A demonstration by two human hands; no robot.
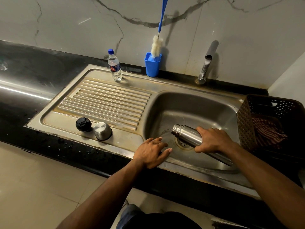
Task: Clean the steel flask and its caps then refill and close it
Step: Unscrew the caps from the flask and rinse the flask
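A: Steel flask [189, 137] was where?
B: Over the sink [194, 103] drain, tipped mouth toward 9 o'clock, water running out. Likely a rinse dump.
A: Hands?
B: Right hand [212, 140] wrapped round the flask body. Left hand [152, 152] flat, fingers spread, resting on the sink's front rim, probably bracing. Black cap [83, 124] and steel cap [102, 131] parked at 9 o'clock on the drainboard.
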